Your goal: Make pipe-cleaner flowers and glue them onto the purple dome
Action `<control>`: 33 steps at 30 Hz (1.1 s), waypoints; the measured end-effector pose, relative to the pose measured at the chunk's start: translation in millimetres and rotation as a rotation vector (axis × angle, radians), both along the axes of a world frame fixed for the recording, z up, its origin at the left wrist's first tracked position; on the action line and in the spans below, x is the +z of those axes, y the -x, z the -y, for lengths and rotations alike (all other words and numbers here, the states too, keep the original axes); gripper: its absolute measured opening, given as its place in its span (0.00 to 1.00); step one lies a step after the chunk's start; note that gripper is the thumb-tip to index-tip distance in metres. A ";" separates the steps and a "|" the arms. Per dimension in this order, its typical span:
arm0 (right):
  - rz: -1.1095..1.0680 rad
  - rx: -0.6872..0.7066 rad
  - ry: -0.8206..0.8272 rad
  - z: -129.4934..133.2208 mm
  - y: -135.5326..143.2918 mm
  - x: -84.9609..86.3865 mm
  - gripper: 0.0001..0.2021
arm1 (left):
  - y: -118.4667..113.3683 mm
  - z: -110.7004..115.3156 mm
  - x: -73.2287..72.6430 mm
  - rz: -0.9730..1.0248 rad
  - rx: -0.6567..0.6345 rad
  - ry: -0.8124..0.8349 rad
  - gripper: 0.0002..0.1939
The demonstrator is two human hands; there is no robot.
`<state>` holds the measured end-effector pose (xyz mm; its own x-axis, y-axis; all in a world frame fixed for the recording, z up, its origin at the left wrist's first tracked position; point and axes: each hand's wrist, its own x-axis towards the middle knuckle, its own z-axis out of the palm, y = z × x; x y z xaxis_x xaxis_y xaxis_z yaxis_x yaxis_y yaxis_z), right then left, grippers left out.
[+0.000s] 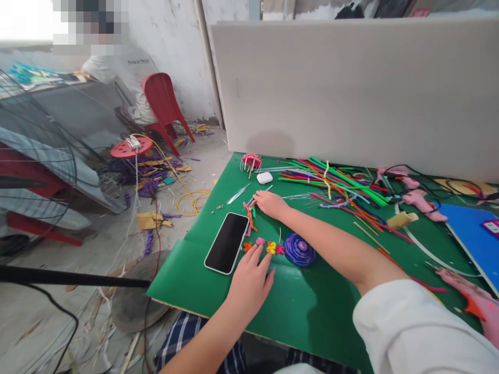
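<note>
Left hand (249, 278) palm down, fingers loosely spread, fingertips at a row of small flower shapes (271, 248); too covered to tell whether touching or pressing any. Right hand (270, 203) farther up, fingers bent and drawn together over short coloured pieces (251, 222), orange, pink and green among them; cannot tell whether pinching one. Flower row on a green tabletop (187, 265): orange, pink, yellow, deep pink, in line between a phone (228, 243) with dark screen and a purple-blue coiled disc (299, 249). Beyond the right hand, a white rounded case (264, 178), loose thin wires (238, 194), and a red-pink bundle (251, 162) with pale stalks near the far corner. To the right, long coloured stems (312, 174) in a heap, then pink glue guns (423, 203). At right edge, a blue board (471, 234) bearing a purple item (491, 227); one pale letter, probably B, cut off by the picture edge. Behind, a tall pale panel (351, 88); above it a red label (421, 13), too small to read. Upper left, a co-worker (132, 72) seated on a red chair (166, 98), dark lettering across the white shirt back, too blurred for sure reading.
</note>
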<state>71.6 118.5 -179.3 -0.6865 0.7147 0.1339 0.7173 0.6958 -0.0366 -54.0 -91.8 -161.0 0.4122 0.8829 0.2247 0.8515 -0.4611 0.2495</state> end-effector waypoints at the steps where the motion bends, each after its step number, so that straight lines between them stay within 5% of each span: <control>1: -0.002 -0.012 0.002 -3.8 4.1 -0.6 0.17 | 0.0 -1.4 2.3 0.004 -0.005 0.013 0.18; 5: -0.009 -0.051 0.015 -16.4 14.1 0.8 0.16 | 8.2 -13.8 12.9 0.014 0.035 0.018 0.17; 9: -0.014 -0.058 0.035 -17.7 14.2 6.7 0.17 | 29.8 -35.6 15.5 -0.068 0.364 -0.041 0.24; 12: -0.019 -0.045 0.042 -8.0 8.9 10.6 0.20 | 43.6 -47.4 11.4 -0.129 0.477 0.022 0.31; 19: 0.056 0.094 0.135 15.4 -3.5 11.4 0.43 | 55.9 -42.4 9.2 -0.080 0.477 0.030 0.35; 28: -0.057 -0.066 0.183 6.2 46.9 3.3 0.41 | 62.0 -4.2 4.9 -0.008 0.369 0.030 0.30; 33: -0.096 -0.010 0.193 0.9 40.8 21.5 0.34 | 58.2 -8.0 4.0 -0.010 0.313 0.052 0.31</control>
